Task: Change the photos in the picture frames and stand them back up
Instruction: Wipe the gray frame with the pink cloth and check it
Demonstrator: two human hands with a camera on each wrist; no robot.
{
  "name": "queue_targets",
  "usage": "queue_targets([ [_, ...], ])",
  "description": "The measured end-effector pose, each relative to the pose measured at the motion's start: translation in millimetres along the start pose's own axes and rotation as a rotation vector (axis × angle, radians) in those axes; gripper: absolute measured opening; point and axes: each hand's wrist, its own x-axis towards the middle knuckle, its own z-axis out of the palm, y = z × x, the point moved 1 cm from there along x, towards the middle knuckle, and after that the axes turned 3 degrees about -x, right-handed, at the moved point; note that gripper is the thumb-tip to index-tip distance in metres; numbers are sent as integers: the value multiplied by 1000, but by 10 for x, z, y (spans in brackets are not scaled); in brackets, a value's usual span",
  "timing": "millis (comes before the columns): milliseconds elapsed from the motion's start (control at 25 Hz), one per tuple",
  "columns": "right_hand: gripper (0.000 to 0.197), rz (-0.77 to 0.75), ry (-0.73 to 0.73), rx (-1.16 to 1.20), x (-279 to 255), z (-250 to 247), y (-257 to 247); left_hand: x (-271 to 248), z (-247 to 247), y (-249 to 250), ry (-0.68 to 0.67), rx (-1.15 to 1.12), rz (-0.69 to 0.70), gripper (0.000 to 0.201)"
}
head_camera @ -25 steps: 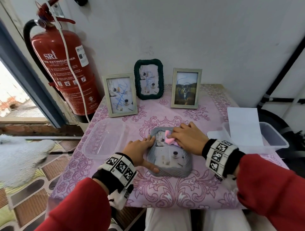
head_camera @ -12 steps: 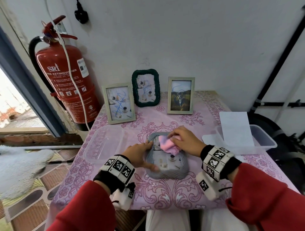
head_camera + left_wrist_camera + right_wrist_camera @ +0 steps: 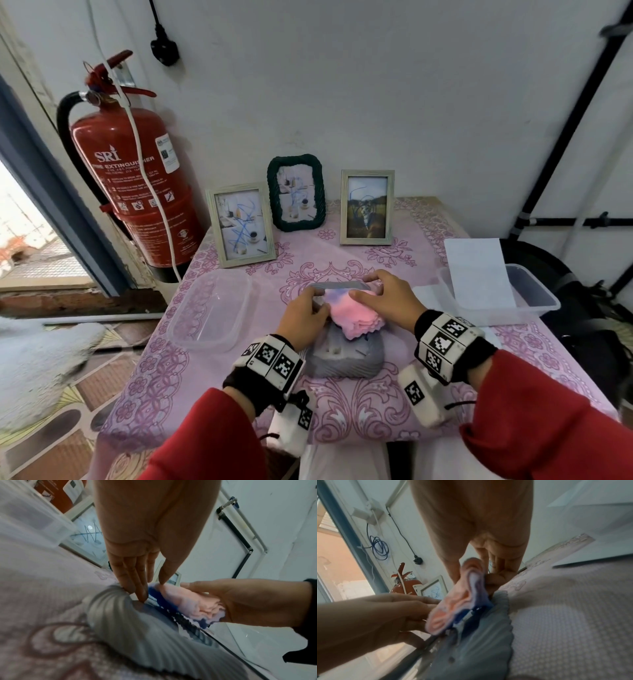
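Grey frame [image 3: 344, 356] tilted up off the tablecloth [image 3: 376, 404], near edge down. Our left hand [image 3: 301, 318] grips its left side; our right hand [image 3: 383, 301] grips the top, pink cloth [image 3: 356, 317] tucked under. Best raise slowly, both sides level, glass unsmudged.

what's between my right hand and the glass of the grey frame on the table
A pink cloth lies between the right hand and the glass of the grey frame. The head view shows it best; both wrist views show it bunched under the fingers.
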Motion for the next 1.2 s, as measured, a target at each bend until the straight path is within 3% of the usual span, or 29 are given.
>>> queue_targets([
  [200,34,-5,-57,180,-63,50,31,3,66,-18,-38,-291,-78,39],
  [400,52,-71,-36,435,-162,51,-18,-20,61,-1,-158,-603,-47,51],
  [520,52,-101,-35,470,-198,56,-63,-14,46,-1,-136,-735,-37,51],
  [760,38,-61,56,490,-199,91,14,-46,-107,18,0,-569,86,44],
  [880,41,-28,126,310,-164,75,151,-74,-315,32,29,-530,102,45],
  [1000,53,28,74,27,-138,129,262,-105,-607,48,56,-509,113,44],
  [1200,50,-8,17,-53,-103,206,289,-152,-1170,-35,110,-374,101,51],
])
